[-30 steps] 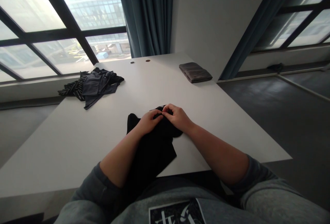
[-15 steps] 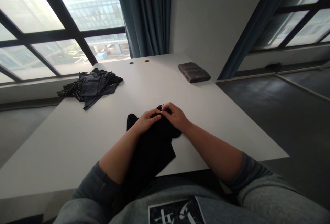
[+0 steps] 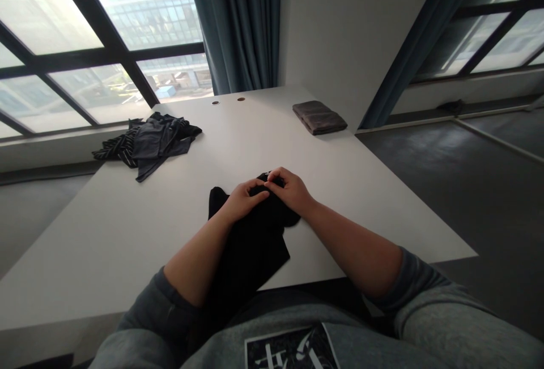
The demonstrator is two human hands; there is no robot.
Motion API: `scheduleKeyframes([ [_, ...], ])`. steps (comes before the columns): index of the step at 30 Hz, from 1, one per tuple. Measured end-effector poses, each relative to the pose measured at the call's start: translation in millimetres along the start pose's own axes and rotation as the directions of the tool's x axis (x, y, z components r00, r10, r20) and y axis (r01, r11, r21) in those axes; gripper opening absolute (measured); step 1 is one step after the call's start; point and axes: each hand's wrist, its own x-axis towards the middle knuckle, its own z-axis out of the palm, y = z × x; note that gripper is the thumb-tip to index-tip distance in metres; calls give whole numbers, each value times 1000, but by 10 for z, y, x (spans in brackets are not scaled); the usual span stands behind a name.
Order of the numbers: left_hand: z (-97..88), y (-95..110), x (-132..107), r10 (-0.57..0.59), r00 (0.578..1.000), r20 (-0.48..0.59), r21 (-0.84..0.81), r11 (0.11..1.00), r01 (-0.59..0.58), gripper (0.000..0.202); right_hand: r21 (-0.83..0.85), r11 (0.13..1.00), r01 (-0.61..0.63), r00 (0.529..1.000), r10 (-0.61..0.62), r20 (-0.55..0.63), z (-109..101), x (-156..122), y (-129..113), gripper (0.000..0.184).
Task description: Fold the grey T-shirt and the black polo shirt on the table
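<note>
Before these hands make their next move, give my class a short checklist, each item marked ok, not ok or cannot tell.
1. Left hand and right hand both at the black garment: ok.
2. Firm pinch on the fabric: cannot tell; the fingertips nearly meet, but the grip is too small to read.
3. Black garment lying smooth: not ok, bunched near the hands.
4. Grey-brown folded cloth apart from the black garment: ok.
5. Clothes pile wholly on the white table: not ok, its striped part juts past the left edge.
</note>
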Motion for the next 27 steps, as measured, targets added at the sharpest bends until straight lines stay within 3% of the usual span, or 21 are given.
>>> scheduleKeyframes([
  [3,11,7,4,45,999,-31,23,999,-44,27,-28,999,19,999,-18,46,-52,23,-21,19],
  [7,29,-21,7,15,996,-88,66,998,-9,28,-67,996,65,991,-56,123,-137,58,0,13],
  [12,-31,-37,1,58,984,-169,218,976,-20,25,-226,971,82,984,-43,172,-273,126,122,32],
  [16,-185,-98,30,170,984,-47,425,895,-134,29,-351,913,206,973,-155,169,-350,181,170,16],
  [19,-300,-188,63,145,989,14,549,826,-129,34,-390,877,282,959,-255,120,-376,187,143,17],
  [21,-353,-243,78,104,995,8,600,795,-88,34,-394,873,286,958,-256,129,-392,179,116,18],
  [23,-383,-280,86,68,998,-16,622,782,-43,32,-375,886,272,954,-199,223,-418,174,98,18],
  [27,-396,-316,83,27,997,-69,594,804,20,35,-326,909,260,881,-85,466,-483,186,132,21],
])
